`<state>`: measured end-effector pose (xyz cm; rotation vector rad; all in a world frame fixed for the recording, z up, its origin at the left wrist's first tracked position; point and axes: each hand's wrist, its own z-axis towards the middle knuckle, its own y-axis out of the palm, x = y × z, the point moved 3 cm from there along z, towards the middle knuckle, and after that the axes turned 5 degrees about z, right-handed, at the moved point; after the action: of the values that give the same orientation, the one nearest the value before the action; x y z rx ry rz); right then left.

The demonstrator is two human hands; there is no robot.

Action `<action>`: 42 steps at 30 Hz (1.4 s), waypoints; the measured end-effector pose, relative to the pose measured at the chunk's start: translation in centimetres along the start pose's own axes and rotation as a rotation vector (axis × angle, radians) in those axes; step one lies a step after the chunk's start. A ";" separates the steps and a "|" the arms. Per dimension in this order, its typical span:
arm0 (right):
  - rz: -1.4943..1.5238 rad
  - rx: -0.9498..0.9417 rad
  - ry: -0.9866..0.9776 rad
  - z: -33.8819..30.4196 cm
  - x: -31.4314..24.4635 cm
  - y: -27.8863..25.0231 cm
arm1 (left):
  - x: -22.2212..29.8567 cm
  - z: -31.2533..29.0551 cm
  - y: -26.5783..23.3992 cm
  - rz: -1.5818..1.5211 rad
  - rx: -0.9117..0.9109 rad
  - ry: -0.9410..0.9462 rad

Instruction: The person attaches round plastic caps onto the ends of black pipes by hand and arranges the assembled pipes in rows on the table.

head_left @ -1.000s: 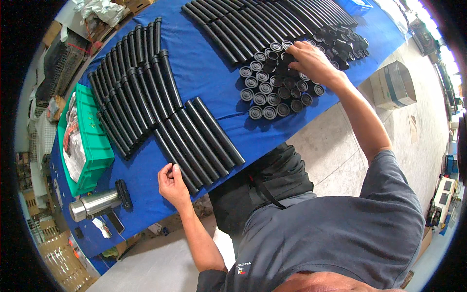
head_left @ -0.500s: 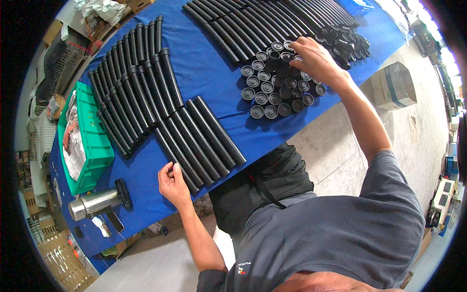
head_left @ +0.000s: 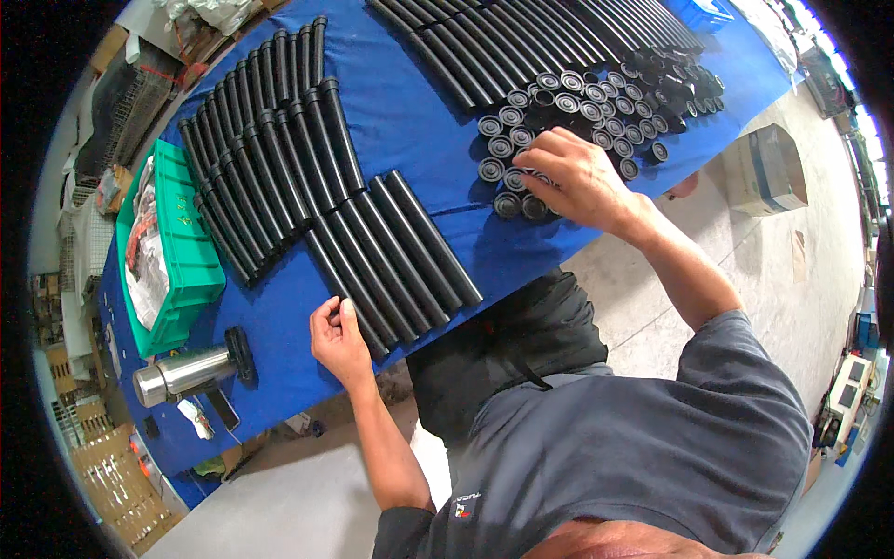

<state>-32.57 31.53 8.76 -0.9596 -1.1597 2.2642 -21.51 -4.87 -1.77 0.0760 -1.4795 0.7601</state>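
My right hand (head_left: 585,179) is over the near-left part of a cluster of round black caps with ringed faces (head_left: 611,127). Its thumb and fingers are bent round one black cap (head_left: 513,179); the palm hides several others. My left hand (head_left: 339,343) is loosely curled at the table's front edge, thumb up, with nothing visible in it. It lies beside the near end of a black tube (head_left: 354,303), in a short row of plain tubes. Farther left lie rows of black tubes with collared ends (head_left: 270,149).
The table has a blue cloth (head_left: 419,140). At its left are a green crate (head_left: 191,270) with bagged contents, a steel flask (head_left: 186,377) and a phone (head_left: 222,408). More black tubes (head_left: 484,56) lie at the back. A cardboard box (head_left: 765,172) is on the floor at right.
My right hand has moved from the far side of the caps toward me and to the left. My left hand stays by the tube ends. The whole view has shifted slightly.
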 end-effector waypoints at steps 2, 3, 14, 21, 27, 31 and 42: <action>0.067 -0.015 -0.002 -0.2 -0.5 0.8 | -0.3 -0.1 -0.3 -0.045 0.011 0.001; 0.104 -0.013 -0.016 -0.4 -0.8 1.4 | -0.5 0.0 -0.3 -0.049 0.007 0.006; 0.755 0.225 0.062 5.8 -8.0 10.0 | 2.0 1.5 -0.1 0.351 -0.032 0.034; 0.751 0.302 -0.024 10.9 -8.2 12.6 | 2.6 0.8 -2.8 0.584 -0.072 -0.017; 0.731 0.298 -0.031 11.1 -6.1 13.1 | 2.4 -0.3 -4.4 0.775 -0.117 0.079; 0.909 0.223 0.086 10.6 -5.9 14.0 | 1.4 0.4 -4.0 0.802 -0.113 0.107; 1.541 -0.633 0.206 9.1 -8.2 16.0 | 5.0 1.9 -5.1 0.117 -0.403 -0.132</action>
<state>-34.62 12.49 2.47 -3.0444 -1.1846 2.5285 -21.04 -7.63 5.05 -0.2722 -1.7489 0.5447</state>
